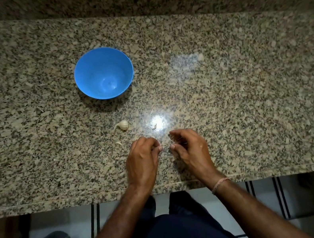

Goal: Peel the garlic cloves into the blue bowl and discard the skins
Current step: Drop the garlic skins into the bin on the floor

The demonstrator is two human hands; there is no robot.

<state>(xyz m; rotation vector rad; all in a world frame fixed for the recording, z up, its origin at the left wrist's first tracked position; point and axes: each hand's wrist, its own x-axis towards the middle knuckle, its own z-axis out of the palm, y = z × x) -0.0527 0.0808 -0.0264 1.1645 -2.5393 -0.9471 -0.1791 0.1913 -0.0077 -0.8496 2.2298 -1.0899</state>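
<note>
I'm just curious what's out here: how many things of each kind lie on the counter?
Bowl: 1
Garlic: 1
Small pale scraps: 2
Total: 4
Whatever the left hand and right hand may pinch is too hidden to count.

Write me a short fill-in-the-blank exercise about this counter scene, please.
1. The colour of the bowl is ____.
2. Inside, the bowl is ____.
3. The garlic lies ____ the bowl and the left hand.
4. The wristband is on the ____ wrist.

Missing words: blue; empty; between; right.
</note>
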